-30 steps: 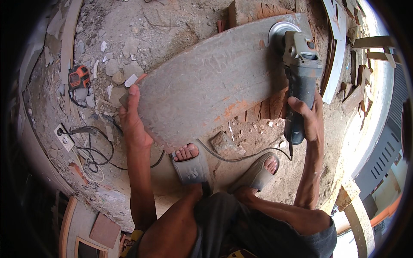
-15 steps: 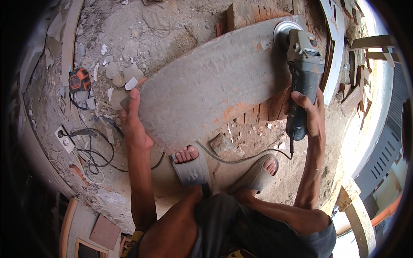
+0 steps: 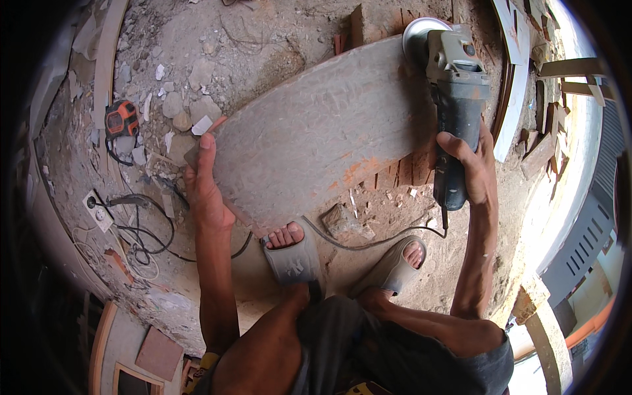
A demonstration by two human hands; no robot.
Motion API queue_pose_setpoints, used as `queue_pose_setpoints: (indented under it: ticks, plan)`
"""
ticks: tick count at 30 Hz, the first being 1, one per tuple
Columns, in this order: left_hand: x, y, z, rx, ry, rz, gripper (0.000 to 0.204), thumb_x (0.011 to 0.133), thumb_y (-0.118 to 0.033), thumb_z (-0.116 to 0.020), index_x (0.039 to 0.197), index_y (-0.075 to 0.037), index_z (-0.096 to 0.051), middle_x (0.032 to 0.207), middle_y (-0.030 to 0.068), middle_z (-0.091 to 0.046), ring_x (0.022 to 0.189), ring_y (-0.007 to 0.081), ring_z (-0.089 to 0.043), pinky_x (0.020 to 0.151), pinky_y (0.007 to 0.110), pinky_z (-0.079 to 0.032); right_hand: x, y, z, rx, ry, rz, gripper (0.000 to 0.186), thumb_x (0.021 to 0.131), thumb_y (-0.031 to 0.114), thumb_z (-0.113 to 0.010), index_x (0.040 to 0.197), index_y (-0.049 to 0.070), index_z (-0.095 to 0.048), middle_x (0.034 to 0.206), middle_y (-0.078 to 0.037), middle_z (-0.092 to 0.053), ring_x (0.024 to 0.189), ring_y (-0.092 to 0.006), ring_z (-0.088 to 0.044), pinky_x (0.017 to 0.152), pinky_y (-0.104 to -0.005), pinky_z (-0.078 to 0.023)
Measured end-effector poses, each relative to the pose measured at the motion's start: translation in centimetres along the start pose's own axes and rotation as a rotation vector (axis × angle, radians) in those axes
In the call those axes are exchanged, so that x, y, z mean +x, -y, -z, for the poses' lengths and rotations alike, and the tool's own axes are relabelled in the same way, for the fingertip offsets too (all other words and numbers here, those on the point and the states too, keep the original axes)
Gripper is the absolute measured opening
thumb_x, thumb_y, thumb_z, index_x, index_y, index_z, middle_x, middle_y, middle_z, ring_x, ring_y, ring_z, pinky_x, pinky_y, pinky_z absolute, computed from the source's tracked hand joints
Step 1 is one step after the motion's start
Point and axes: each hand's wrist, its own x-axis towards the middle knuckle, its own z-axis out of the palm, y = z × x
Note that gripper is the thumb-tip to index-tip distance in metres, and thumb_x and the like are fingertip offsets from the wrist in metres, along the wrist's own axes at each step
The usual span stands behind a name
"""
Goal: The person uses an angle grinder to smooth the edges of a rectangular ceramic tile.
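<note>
My left hand (image 3: 207, 191) grips the left end of a long grey slab (image 3: 309, 131) with a curved edge and reddish patches. The slab's right end rests on red bricks (image 3: 401, 170). My right hand (image 3: 475, 161) is wrapped round the body of a dark angle grinder (image 3: 454, 92); its pale disc (image 3: 421, 33) is at the slab's upper right end, partly hidden by the tool's head, so I cannot tell whether it touches. A black cord (image 3: 349, 245) runs from the grinder's back past my sandalled feet (image 3: 289, 257).
An orange-and-black tape measure (image 3: 122, 120), a socket strip (image 3: 99, 210) with tangled cables and rubble (image 3: 197, 105) lie at the left. Wood strips (image 3: 510, 112) and offcuts (image 3: 536, 155) line the right, beside a bright edge with a slotted grey sheet (image 3: 579, 240) beyond.
The grinder and my right hand shifted slightly right, then moved up and left along the slab's far end. My left hand and the slab stay nearly in place.
</note>
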Motion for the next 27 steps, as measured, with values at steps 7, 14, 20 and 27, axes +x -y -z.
queue_pose_setpoints:
  ticks: [7,14,20,27]
  plan:
    - [-0.3,-0.3,-0.2,0.006,0.005,0.003,0.056,0.114,-0.042,-0.066,0.148,0.002,-0.068,0.141,0.0155,-0.074,0.124,0.0251,-0.073,0.107,0.043,-0.061,0.2,0.0,-0.2,0.020,-0.003,-0.009,0.058,0.085,0.042,-0.083,0.121,0.001,-0.064,0.081,-0.010,-0.071,0.066,-0.0194,-0.070,0.064,-0.0350,-0.058]
    - [-0.5,-0.7,-0.5,-0.001,0.023,-0.009,0.058,0.113,-0.043,-0.067,0.149,0.002,-0.067,0.140,0.0164,-0.074,0.124,0.0262,-0.074,0.106,0.044,-0.062,1.3,0.7,1.1,0.014,0.032,-0.003,0.054,0.087,0.041,-0.082,0.119,0.001,-0.063,0.079,-0.011,-0.071,0.065,-0.0189,-0.069,0.063,-0.0342,-0.057]
    - [-0.5,-0.6,-0.2,-0.002,0.036,-0.016,0.059,0.113,-0.043,-0.068,0.149,0.003,-0.067,0.139,0.0163,-0.075,0.123,0.0261,-0.074,0.107,0.044,-0.062,1.2,0.4,-0.1,-0.016,-0.028,0.029,0.057,0.086,0.043,-0.083,0.120,0.002,-0.063,0.079,-0.010,-0.070,0.065,-0.0184,-0.069,0.063,-0.0338,-0.057]
    - [-0.4,-0.6,-0.4,-0.017,0.011,0.003,0.056,0.112,-0.040,-0.070,0.148,0.004,-0.068,0.138,0.0159,-0.075,0.121,0.0246,-0.074,0.106,0.042,-0.061,1.1,1.1,-0.6,0.003,-0.020,0.025,0.053,0.087,0.041,-0.082,0.118,0.001,-0.065,0.079,-0.010,-0.070,0.065,-0.0184,-0.069,0.063,-0.0338,-0.057]
